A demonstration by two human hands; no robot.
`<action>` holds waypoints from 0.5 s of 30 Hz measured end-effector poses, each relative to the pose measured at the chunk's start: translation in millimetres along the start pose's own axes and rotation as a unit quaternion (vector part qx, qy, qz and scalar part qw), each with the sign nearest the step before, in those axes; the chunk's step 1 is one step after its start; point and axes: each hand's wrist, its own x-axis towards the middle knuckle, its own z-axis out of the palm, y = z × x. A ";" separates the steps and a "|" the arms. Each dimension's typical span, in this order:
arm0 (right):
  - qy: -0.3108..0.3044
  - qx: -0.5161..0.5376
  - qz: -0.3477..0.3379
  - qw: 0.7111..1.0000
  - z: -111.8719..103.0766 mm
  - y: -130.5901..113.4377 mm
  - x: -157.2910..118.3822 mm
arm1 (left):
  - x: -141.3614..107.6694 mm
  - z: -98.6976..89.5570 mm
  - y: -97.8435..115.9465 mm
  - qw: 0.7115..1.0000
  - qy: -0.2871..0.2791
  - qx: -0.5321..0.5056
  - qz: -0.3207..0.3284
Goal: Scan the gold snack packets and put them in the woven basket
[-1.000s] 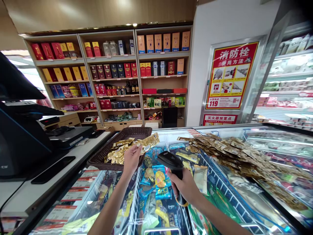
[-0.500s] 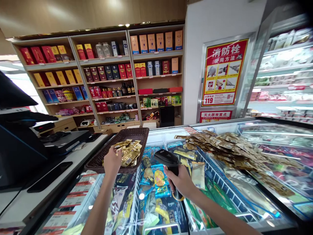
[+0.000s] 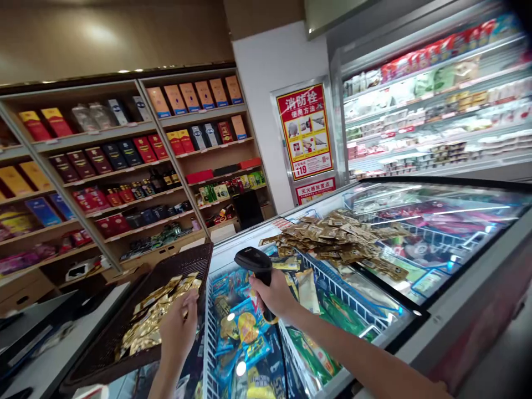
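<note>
My right hand [image 3: 276,293] is wrapped around the handle of a black barcode scanner [image 3: 254,261], held above the glass-topped chest freezer. A cord runs down from the scanner's grip. My left hand [image 3: 180,321] is over the right side of a dark brown woven basket [image 3: 199,256]. Its fingers are loosely bent with a gap by the thumb, and I see no packet between them. Inside the basket, gold sachets [image 3: 160,310] lie in a loose heap. A larger pile of similar gold-brown sachets [image 3: 332,235] rests on the freezer glass to the right of the scanner.
Under the scanner, the freezer's white wire baskets [image 3: 210,343] hold blue, yellow and green frozen packs. A counter [image 3: 70,338] stands at left. Shelves of boxed goods [image 3: 124,155], a red fire-hydrant sign [image 3: 305,133] and a lit refrigerated display [image 3: 436,105] line the back.
The view has swung right and tilted. My left hand has drawn back from the sachets towards the basket's right edge. The scanner is still in my right hand.
</note>
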 end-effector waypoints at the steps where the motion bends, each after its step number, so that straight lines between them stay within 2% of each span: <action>1: 0.003 -0.001 -0.003 1.000 -3.7 -3.6 4.3 | -2.8 7.0 5.3 1.000 -0.023 -0.015 0.011; 4: 0.001 -0.014 -0.007 1.000 -10.8 -22.1 21.9 | -8.7 23.6 24.1 0.996 -0.070 -0.038 0.040; 7: -0.025 -0.049 0.000 0.999 -9.3 -54.0 47.0 | -3.7 35.5 44.6 0.994 -0.077 -0.045 0.062; 10: -0.072 -0.102 -0.027 0.992 -4.7 -93.6 68.3 | 16.2 49.5 65.1 0.989 -0.104 -0.083 0.064; 12: -0.078 -0.129 -0.062 0.987 -4.8 -114.8 74.4 | 35.1 61.4 80.0 0.984 -0.110 -0.123 0.069; 15: -0.056 -0.141 -0.106 0.983 -11.9 -126.5 75.9 | 63.3 83.1 107.6 0.981 -0.074 -0.161 0.075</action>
